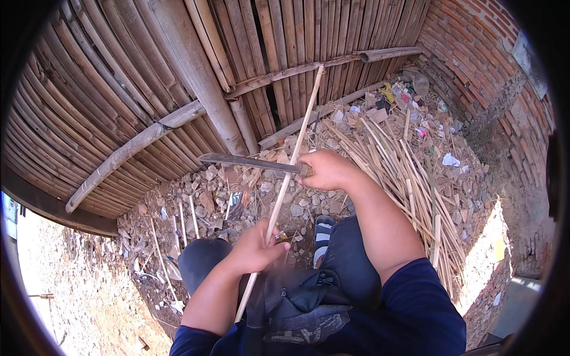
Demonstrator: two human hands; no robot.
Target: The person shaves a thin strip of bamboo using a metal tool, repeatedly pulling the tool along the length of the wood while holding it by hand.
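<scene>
My left hand (256, 248) grips a long thin bamboo strip (300, 136) near its lower part; the strip slants up and away toward the bamboo wall. My right hand (328, 169) is closed on the handle of a long dark knife (249, 161), its blade pointing left and lying across the strip. The blade meets the strip just left of my right hand. My knees in dark trousers (350, 267) sit below both hands.
A bamboo slat wall (119, 89) with cross poles stands in front. A heap of cut bamboo strips (404, 172) lies to the right on stony rubble (208, 202), with litter beyond it. A brick wall (481, 59) closes the right side.
</scene>
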